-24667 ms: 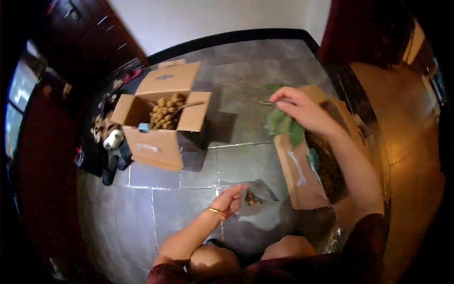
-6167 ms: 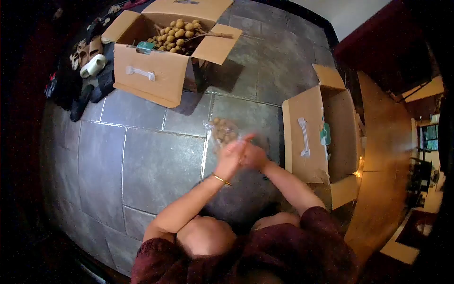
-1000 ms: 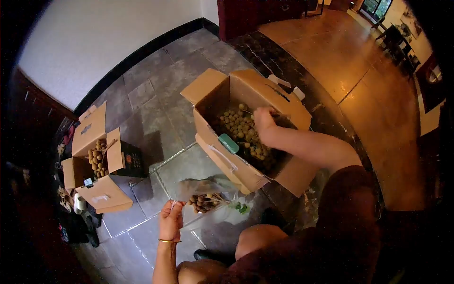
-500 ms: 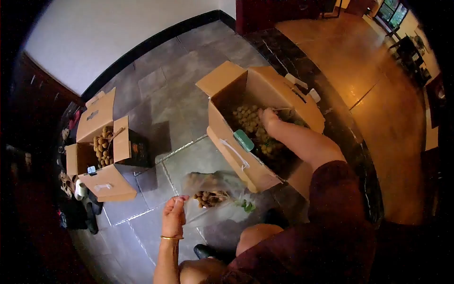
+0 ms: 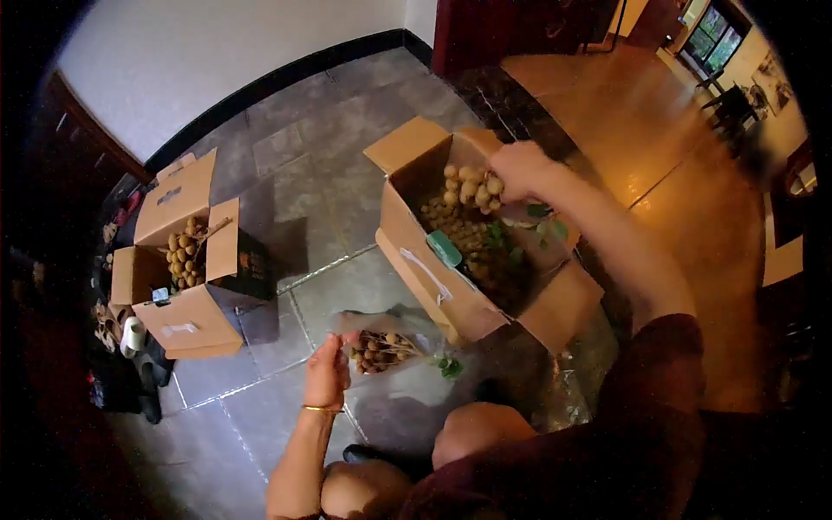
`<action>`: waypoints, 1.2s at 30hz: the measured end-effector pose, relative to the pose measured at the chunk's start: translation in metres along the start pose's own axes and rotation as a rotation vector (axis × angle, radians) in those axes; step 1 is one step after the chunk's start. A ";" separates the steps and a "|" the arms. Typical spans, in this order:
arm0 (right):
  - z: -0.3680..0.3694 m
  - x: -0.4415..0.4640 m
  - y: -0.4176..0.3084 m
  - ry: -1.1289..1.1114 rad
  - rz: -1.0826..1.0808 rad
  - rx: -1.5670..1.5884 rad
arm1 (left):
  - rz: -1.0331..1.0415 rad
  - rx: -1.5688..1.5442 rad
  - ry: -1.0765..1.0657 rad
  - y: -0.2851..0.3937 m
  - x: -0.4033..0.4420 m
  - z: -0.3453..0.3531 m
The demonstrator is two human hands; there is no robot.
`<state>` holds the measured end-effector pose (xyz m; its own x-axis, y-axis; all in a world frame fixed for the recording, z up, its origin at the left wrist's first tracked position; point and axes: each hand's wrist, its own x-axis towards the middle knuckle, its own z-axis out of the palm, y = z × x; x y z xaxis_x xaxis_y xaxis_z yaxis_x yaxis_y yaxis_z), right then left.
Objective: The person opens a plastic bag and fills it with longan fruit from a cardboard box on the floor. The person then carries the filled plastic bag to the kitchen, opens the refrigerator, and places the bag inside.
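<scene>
My right hand (image 5: 520, 171) is closed on a bunch of longans (image 5: 472, 188) with twigs and green leaves, raised over the large open cardboard box (image 5: 405, 217). More longans (image 5: 464, 234) lie inside that box, some in its shadow. Lower down, my left hand (image 5: 328, 374) pinches the edge of a clear plastic bag (image 5: 414, 328). Inside the bag are longans on stems (image 5: 381, 354), and a leafy sprig (image 5: 448, 366) sticks out at its right end. A green piece (image 5: 444, 249) sits on the box's near rim.
A smaller open box (image 5: 195, 321) at the left also holds longans (image 5: 183, 256). Shoes (image 5: 149, 390) and a white roll (image 5: 133, 336) lie beyond it on the left. Grey tiles (image 5: 321, 208) run between the boxes. A dark stone strip (image 5: 494, 100) borders the brown floor (image 5: 598, 113).
My right hand has risen out of the large box with a bunch of longans. My left hand still holds the bag's edge. The view has shifted slightly.
</scene>
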<state>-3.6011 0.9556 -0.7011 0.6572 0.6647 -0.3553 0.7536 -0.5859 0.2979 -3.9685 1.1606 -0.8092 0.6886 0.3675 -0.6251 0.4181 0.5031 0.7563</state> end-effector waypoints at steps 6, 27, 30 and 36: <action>-0.094 -0.066 0.024 0.071 -0.167 0.501 | 0.005 -0.201 -0.124 -0.007 0.019 -0.014; 0.100 -0.039 -0.234 -0.103 -0.755 0.970 | 0.048 -0.357 -0.183 -0.009 0.019 -0.044; 0.108 -0.031 -0.240 -0.172 -0.584 0.870 | 0.052 -0.362 -0.194 -0.008 0.019 -0.045; 0.115 -0.033 -0.282 0.026 -0.501 0.537 | 0.212 -0.072 -0.058 -0.003 0.013 -0.014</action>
<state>-3.8368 1.0455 -0.8749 0.2399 0.9193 -0.3120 0.8595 -0.3505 -0.3720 -3.9687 1.1748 -0.8223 0.7903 0.4262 -0.4402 0.2187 0.4749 0.8524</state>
